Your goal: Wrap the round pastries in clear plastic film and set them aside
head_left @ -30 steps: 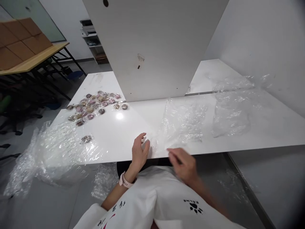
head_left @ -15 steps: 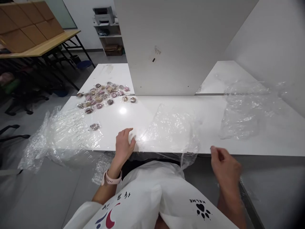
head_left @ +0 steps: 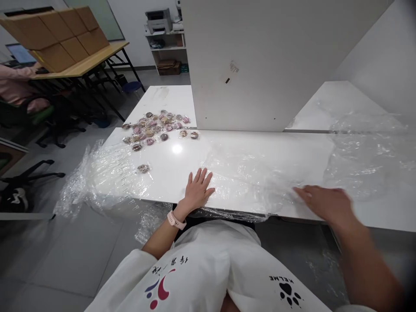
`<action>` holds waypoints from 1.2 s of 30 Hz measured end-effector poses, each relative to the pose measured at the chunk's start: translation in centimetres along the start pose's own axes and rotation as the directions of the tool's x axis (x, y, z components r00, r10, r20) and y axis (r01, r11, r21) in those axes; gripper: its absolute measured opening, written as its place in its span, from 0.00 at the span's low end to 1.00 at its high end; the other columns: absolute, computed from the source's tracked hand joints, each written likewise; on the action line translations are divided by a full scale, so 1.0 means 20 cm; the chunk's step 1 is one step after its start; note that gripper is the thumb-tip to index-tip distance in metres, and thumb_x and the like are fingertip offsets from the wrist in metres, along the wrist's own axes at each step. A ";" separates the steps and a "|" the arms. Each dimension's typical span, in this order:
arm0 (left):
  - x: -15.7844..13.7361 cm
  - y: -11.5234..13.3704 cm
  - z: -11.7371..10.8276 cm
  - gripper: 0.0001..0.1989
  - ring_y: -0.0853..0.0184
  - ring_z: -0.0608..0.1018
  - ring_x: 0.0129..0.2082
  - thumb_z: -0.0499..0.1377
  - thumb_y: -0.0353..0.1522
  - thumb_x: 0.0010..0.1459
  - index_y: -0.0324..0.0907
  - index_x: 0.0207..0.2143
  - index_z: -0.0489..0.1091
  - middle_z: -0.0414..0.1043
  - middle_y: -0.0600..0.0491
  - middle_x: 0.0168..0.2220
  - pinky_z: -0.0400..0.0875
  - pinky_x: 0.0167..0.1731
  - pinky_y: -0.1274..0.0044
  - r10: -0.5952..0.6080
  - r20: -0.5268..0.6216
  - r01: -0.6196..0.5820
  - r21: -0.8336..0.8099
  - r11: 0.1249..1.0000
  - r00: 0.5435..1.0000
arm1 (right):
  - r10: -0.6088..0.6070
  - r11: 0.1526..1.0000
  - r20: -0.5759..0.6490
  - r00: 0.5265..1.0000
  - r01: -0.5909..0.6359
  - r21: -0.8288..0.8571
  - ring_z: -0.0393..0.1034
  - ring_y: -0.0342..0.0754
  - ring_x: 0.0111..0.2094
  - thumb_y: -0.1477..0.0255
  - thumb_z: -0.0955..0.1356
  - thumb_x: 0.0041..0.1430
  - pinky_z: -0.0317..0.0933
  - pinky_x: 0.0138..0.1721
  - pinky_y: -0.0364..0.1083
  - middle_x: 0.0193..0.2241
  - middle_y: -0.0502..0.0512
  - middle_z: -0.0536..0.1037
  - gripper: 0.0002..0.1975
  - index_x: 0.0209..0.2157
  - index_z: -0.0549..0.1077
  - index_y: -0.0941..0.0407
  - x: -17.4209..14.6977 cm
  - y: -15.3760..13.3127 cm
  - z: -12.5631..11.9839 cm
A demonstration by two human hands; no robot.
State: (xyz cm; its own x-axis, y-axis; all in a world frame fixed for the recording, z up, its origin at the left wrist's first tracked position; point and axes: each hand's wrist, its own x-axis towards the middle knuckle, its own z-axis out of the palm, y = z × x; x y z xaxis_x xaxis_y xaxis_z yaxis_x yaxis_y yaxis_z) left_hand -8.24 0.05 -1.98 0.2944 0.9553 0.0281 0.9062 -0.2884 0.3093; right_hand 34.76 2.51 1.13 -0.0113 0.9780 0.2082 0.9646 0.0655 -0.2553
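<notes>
My left hand (head_left: 197, 190) lies flat with its fingers spread, pressing on the left end of a clear plastic bag (head_left: 240, 182) on the white table. The bag is stretched out sideways and its near edge hangs over the table's front edge. At its right end my right hand (head_left: 325, 203) is closed, fingertips together on the film; motion blurs this hand somewhat. Left of my left hand lies one wrapped round piece, dark and cookie-like (head_left: 143, 168). Farther back is a loose pile of similar wrapped pieces (head_left: 151, 130), some brown, some pinkish.
Several clear bags (head_left: 110, 173) are heaped on the table's left end and hang over its edge. More clear film (head_left: 360, 160) lies at the right. A white upright panel (head_left: 247, 65) stands behind the table. Another person's arm (head_left: 16, 76) shows at the far left, near cardboard boxes (head_left: 65, 39).
My left hand has moved right and flattened onto the bag. The right hand has moved forward and right, over the table, and the bag is stretched flatter. The view has shifted left.
</notes>
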 end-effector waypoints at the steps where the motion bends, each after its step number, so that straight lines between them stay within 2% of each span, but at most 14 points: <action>1: -0.02 -0.02 -0.05 0.27 0.51 0.56 0.69 0.51 0.45 0.66 0.51 0.65 0.59 0.56 0.47 0.68 0.46 0.66 0.51 -0.018 0.010 0.018 -0.035 0.999 1.000 | 0.059 0.993 -0.053 0.997 -0.064 -0.095 0.66 0.56 0.22 0.40 0.59 0.57 0.57 0.35 0.66 0.14 0.57 0.65 0.33 0.14 0.67 0.50 0.01 0.11 -0.05; 3: 0.01 -0.06 -0.16 0.23 0.51 0.68 0.62 0.51 0.46 0.66 0.51 0.60 0.66 0.70 0.47 0.59 0.52 0.64 0.51 -0.079 0.034 0.083 -0.110 0.990 0.996 | 0.121 0.965 -0.188 0.975 -0.160 -0.208 0.68 0.61 0.25 0.39 0.55 0.59 0.55 0.35 0.70 0.15 0.57 0.62 0.33 0.15 0.66 0.49 0.02 0.18 -0.16; 5: 0.14 -0.10 -0.28 0.21 0.54 0.75 0.53 0.50 0.45 0.67 0.48 0.57 0.69 0.76 0.47 0.50 0.59 0.60 0.53 -0.187 -0.001 0.185 -0.158 0.970 0.982 | 0.113 0.972 -0.237 0.965 -0.157 -0.175 0.71 0.63 0.31 0.43 0.55 0.62 0.58 0.38 0.70 0.22 0.60 0.70 0.29 0.26 0.74 0.47 0.04 0.03 -0.26; 8: 0.44 -0.23 -0.44 0.20 0.47 0.59 0.66 0.53 0.39 0.67 0.43 0.58 0.66 0.60 0.42 0.65 0.58 0.61 0.52 -0.308 -0.167 0.292 -0.112 0.950 0.937 | -0.063 0.985 -0.005 0.998 0.063 0.160 0.75 0.54 0.31 0.50 0.59 0.65 0.68 0.35 0.57 0.38 0.56 0.80 0.22 0.43 0.76 0.48 0.07 -0.41 -0.29; 12: 0.83 -0.43 -0.50 0.31 0.39 0.32 0.71 0.57 0.39 0.64 0.45 0.66 0.55 0.31 0.42 0.73 0.45 0.60 0.41 -0.422 0.008 0.421 -0.105 0.901 0.906 | -0.424 0.879 0.324 0.846 0.299 0.370 0.77 0.51 0.41 0.56 0.57 0.69 0.71 0.40 0.51 0.45 0.54 0.81 0.22 0.46 0.77 0.50 0.14 -0.82 -0.04; 16: 0.99 -0.57 -0.45 0.35 0.34 0.32 0.69 0.59 0.46 0.60 0.47 0.66 0.56 0.39 0.40 0.72 0.42 0.56 0.35 -0.453 0.112 0.466 -0.156 0.871 0.884 | -0.344 0.938 0.401 0.849 0.325 0.117 0.58 0.66 0.64 0.53 0.60 0.67 0.60 0.56 0.65 0.64 0.64 0.64 0.29 0.63 0.66 0.52 0.21 -0.79 0.27; 19: 1.00 -0.61 -0.40 0.31 0.34 0.45 0.67 0.63 0.47 0.55 0.46 0.58 0.66 0.55 0.40 0.66 0.46 0.55 0.37 -0.419 0.116 0.434 -0.173 0.884 0.901 | -0.401 0.912 0.439 0.804 0.396 0.109 0.40 0.65 0.70 0.48 0.62 0.63 0.41 0.64 0.71 0.71 0.60 0.48 0.36 0.68 0.57 0.47 0.27 -0.66 0.37; 24: 0.92 -0.67 -0.44 0.16 0.53 0.69 0.53 0.66 0.35 0.49 0.41 0.41 0.73 0.70 0.44 0.50 0.64 0.53 0.61 -0.277 0.110 0.291 -0.150 0.945 0.955 | -0.587 0.807 0.504 0.634 0.507 0.302 0.44 0.59 0.70 0.53 0.67 0.61 0.43 0.66 0.64 0.69 0.49 0.53 0.30 0.64 0.63 0.39 0.49 -0.44 0.31; 26: 0.86 -0.70 -0.48 0.14 0.57 0.71 0.47 0.67 0.31 0.46 0.40 0.37 0.72 0.71 0.46 0.46 0.67 0.49 0.67 -0.264 0.131 0.281 -0.136 0.950 0.956 | -0.539 0.840 0.499 0.679 0.473 0.265 0.52 0.61 0.67 0.57 0.68 0.61 0.49 0.63 0.65 0.66 0.51 0.62 0.24 0.58 0.71 0.41 0.59 -0.41 0.27; 28: 0.79 -0.73 -0.52 0.13 0.60 0.71 0.43 0.67 0.28 0.44 0.39 0.35 0.71 0.70 0.47 0.44 0.68 0.47 0.70 -0.270 0.137 0.286 -0.114 0.951 0.953 | -0.424 0.905 0.416 0.804 0.395 0.159 0.57 0.65 0.64 0.60 0.66 0.63 0.49 0.60 0.69 0.60 0.57 0.70 0.19 0.53 0.76 0.48 0.64 -0.45 0.25; 30: 0.71 -0.75 -0.53 0.14 0.63 0.70 0.41 0.67 0.26 0.45 0.37 0.36 0.70 0.68 0.47 0.44 0.68 0.46 0.70 -0.292 0.130 0.306 -0.099 0.947 0.947 | -0.357 0.934 0.284 0.890 0.340 0.106 0.58 0.65 0.64 0.61 0.61 0.67 0.46 0.61 0.71 0.58 0.62 0.72 0.20 0.54 0.75 0.52 0.58 -0.56 0.24; 31: 0.67 -0.75 -0.53 0.14 0.64 0.70 0.40 0.66 0.25 0.45 0.36 0.37 0.70 0.68 0.47 0.45 0.68 0.46 0.70 -0.307 0.121 0.319 -0.096 0.943 0.944 | -0.382 0.924 0.235 0.894 0.362 0.126 0.57 0.64 0.64 0.59 0.61 0.68 0.46 0.62 0.70 0.60 0.62 0.70 0.23 0.58 0.72 0.52 0.51 -0.64 0.24; 33: 0.62 -0.75 -0.52 0.15 0.64 0.69 0.40 0.65 0.23 0.46 0.36 0.38 0.69 0.67 0.46 0.46 0.68 0.46 0.69 -0.339 0.093 0.348 -0.095 0.933 0.936 | -0.528 0.843 0.182 0.829 0.488 0.226 0.54 0.60 0.66 0.54 0.63 0.66 0.49 0.64 0.64 0.65 0.59 0.63 0.31 0.66 0.61 0.50 0.31 -0.82 0.27; 36: 0.58 -0.73 -0.51 0.14 0.61 0.69 0.42 0.64 0.22 0.47 0.37 0.37 0.68 0.66 0.45 0.45 0.69 0.45 0.67 -0.379 0.037 0.380 -0.102 0.919 0.925 | -0.716 0.696 0.222 0.663 0.651 0.301 0.49 0.59 0.69 0.55 0.70 0.60 0.50 0.66 0.61 0.69 0.58 0.55 0.39 0.68 0.56 0.50 -0.04 -1.04 0.35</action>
State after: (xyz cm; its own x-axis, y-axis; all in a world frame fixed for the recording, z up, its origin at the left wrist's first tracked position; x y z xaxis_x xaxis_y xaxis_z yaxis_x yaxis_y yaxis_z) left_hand -21.11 15.91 3.63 -0.0596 0.9902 -0.1261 0.9138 0.1050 0.3924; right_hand 12.80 1.70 -0.28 -0.7561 0.6449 0.1114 0.5852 0.7424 -0.3263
